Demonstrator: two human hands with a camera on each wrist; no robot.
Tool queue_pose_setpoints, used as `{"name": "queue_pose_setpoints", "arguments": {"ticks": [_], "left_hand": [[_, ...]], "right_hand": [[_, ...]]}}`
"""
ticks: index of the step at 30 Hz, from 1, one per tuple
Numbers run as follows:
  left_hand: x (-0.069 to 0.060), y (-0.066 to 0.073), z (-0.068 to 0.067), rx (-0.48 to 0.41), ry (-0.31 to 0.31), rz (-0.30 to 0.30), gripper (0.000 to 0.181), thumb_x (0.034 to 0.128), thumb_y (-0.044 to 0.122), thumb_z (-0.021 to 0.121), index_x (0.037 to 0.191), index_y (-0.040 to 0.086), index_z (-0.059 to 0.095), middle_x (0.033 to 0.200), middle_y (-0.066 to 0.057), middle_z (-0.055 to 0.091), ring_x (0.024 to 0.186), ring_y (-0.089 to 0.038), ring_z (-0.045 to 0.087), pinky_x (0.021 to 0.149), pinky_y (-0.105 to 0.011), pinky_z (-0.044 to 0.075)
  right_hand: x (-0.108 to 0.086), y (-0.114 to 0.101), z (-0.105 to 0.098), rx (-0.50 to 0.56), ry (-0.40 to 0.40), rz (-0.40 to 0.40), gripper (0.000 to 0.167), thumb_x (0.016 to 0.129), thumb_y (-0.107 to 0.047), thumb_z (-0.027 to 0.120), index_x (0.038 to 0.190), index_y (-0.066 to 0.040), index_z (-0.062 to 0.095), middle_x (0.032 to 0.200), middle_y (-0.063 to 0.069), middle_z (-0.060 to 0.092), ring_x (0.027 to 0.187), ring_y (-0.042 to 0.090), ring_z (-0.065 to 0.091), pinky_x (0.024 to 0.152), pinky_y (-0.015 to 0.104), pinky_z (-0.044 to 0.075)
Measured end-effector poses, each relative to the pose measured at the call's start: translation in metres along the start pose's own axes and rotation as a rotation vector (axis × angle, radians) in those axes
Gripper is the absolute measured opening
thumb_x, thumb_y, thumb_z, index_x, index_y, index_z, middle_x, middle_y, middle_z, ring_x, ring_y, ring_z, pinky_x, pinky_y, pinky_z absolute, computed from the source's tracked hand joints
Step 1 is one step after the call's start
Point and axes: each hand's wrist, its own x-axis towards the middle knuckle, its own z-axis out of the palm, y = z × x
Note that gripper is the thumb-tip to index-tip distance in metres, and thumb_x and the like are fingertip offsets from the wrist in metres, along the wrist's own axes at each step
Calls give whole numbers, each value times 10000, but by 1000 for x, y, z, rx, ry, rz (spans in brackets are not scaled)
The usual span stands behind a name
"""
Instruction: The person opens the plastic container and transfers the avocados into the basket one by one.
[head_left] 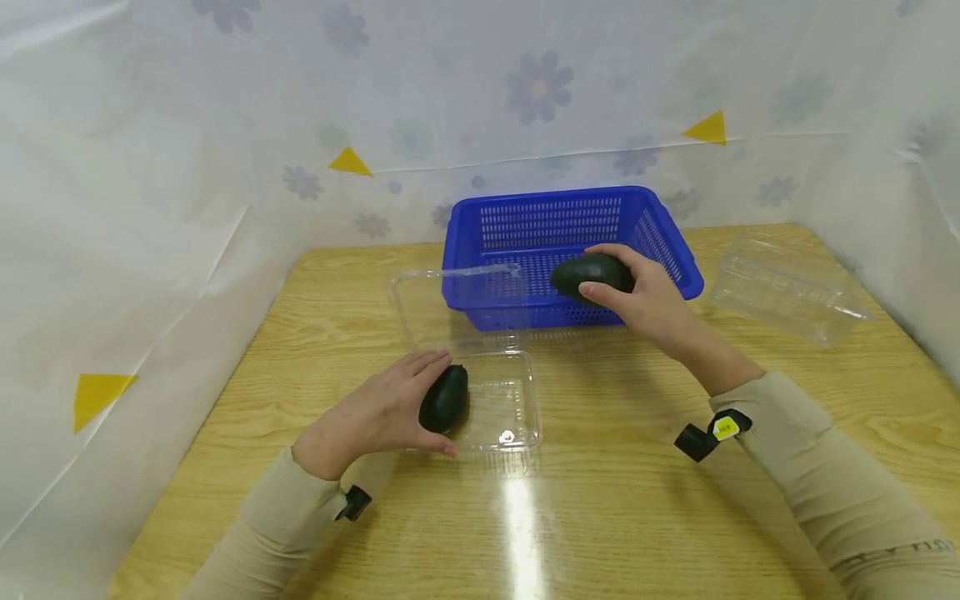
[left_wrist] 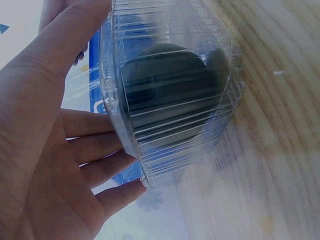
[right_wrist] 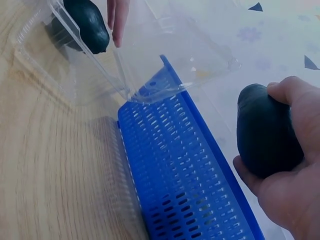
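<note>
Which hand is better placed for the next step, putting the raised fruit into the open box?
Probably the right hand: it grips the raised fruit above the blue basket, while the left hand is at the open box, beside the other fruit inside.

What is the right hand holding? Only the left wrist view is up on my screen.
Observer: The right hand grips a dark green avocado.
Operator: Is it resting on anything?
Observer: No, in the right wrist view it is held clear of the blue plastic basket.
Operator: What lies to the right of the basket?
Observer: In the head view, a clear plastic container lies there on the wooden table.
</note>
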Motion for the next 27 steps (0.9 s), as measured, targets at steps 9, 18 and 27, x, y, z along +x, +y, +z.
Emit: {"name": "queue_pose_setpoints", "arguments": {"ticks": [9,18,27], "left_hand": [[0,0,-1,-1,1,0,1171,655,656,815,1498,-30,377,1543,-178,413,1420,-336,413,1141,-469,407],[0,0,0,-5,-11,-9,1172,663,658,809,1505,-25,365,1549,-181,403,1427,-338,403,1140,-477,406],[0,0,0,2,-4,3,1171,662,661,808,1504,-25,369,1544,-184,411,1422,-337,411,1143,-472,405]], "right_hand": [[15,6,-11,-47,-7,33,626,951,-487,612,1472,-199,417,1419,155,480,1130,318,531,840,413,474],[34,15,-21,-132,-30,50,718,961,-525,566,1504,-109,348,1408,222,474,1116,349,554,817,421,502],[50,25,-23,-184,-37,67,715,979,-504,542,1486,-43,336,1380,238,474,1070,347,556,775,408,496]]}}
